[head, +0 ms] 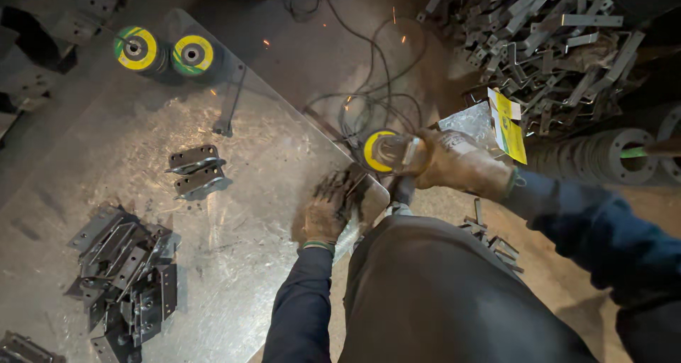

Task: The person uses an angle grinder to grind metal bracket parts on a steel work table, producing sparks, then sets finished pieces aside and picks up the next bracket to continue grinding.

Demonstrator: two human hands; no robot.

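My left hand [332, 210] pins a small metal piece [365, 200] at the table's [234, 221] right edge; my right hand [457, 164], just right, grips the grinder [386, 152].

Two grinding discs [164, 51] with round yellow-and-green labels lie side by side at the far left corner of your metal table [269, 164]. To your right, just beyond your gloved right hand [457, 166], a yellow-and-white rectangular carton [508, 124] leans against a silvery plastic packet [468, 121].
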